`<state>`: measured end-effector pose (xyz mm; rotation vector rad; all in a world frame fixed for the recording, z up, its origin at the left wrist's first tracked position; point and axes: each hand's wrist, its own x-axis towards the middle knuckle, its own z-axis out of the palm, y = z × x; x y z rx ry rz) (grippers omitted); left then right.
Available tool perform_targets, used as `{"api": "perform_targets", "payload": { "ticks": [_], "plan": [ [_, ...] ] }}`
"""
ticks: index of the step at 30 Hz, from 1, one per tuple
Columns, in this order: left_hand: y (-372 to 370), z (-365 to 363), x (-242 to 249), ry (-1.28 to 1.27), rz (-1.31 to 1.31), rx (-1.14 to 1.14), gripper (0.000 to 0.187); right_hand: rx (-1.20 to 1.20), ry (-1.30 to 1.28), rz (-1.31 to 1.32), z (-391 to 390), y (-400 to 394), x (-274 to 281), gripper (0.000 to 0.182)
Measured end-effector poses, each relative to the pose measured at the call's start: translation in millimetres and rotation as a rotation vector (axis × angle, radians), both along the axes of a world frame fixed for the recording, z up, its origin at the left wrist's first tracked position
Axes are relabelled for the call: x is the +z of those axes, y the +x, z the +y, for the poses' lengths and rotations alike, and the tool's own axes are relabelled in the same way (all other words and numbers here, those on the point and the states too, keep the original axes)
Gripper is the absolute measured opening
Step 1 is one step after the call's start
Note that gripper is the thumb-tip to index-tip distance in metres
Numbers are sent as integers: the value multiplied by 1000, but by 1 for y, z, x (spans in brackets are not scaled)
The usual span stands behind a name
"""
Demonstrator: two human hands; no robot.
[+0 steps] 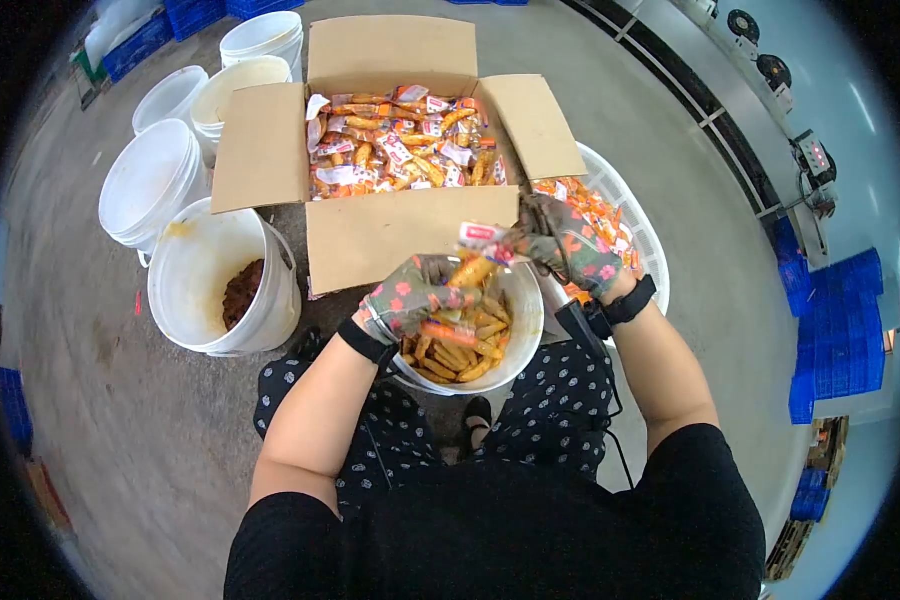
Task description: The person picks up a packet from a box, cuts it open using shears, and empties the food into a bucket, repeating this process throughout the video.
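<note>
Both my hands wear patterned gloves with dark fingertips. My left hand [415, 296] is closed over a white bucket [527, 318], its fingers at a golden-brown finger-shaped food piece [472, 271]. Just above that piece, my right hand [568, 242] pinches a clear packet [481, 235] with a red and white label. The food piece and the packet's lower end overlap in this view. Many loose brown food pieces [457, 362] lie in the bucket between my knees. An orange-marked wrapper [448, 332] shows just below my left hand.
An open cardboard box [370, 235] full of labelled food packets [400, 145] stands ahead. A white basket [653, 240] with orange wrappers [602, 215] is at the right. On the left stand a bucket with dark brown contents [242, 294] and several white buckets [150, 180].
</note>
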<state>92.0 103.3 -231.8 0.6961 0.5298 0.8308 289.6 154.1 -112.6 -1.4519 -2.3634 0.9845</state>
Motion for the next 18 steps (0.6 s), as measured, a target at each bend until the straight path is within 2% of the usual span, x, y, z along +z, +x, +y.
{"api": "perform_targets", "payload": {
  "ticks": [1, 2, 3, 5, 7, 9, 10, 11, 13, 15, 17, 18],
  "plan": [
    [-3, -3, 12, 16, 81, 68, 45, -82, -5, 95, 0, 2, -9, 47],
    [-7, 5, -13, 181, 73, 231, 40, -161, -9, 191, 0, 6, -19, 47],
    [-11, 10, -15, 180, 81, 244, 40, -130, 235, 141, -1, 17, -37, 39],
    [-16, 18, -14, 24, -305, 538, 35, -119, 1, 78, -25, 32, -44, 32],
    [-22, 18, 1, -10, -387, 539, 33, -164, -303, 502, -41, 73, -121, 30],
    [-21, 19, -5, 122, -508, 620, 30, -89, -186, 208, -72, 70, -127, 29],
    [-16, 18, 3, 23, -388, 728, 30, -33, -123, 160, -82, 61, -120, 30],
    [-13, 15, 0, 16, -386, 719, 30, 20, -61, 113, -91, 51, -115, 32],
    [-9, 9, -10, 142, -445, 699, 31, 34, -52, 165, -94, 41, -123, 33],
    [-13, 17, -45, 195, -451, 654, 32, 38, 48, 219, -93, 30, -120, 32],
    [-11, 17, -48, 249, -461, 618, 33, -19, -9, 251, -92, 22, -119, 33],
    [-5, 11, -34, 248, -274, 700, 33, -74, -68, 283, -91, 20, -119, 33]
  ]
}}
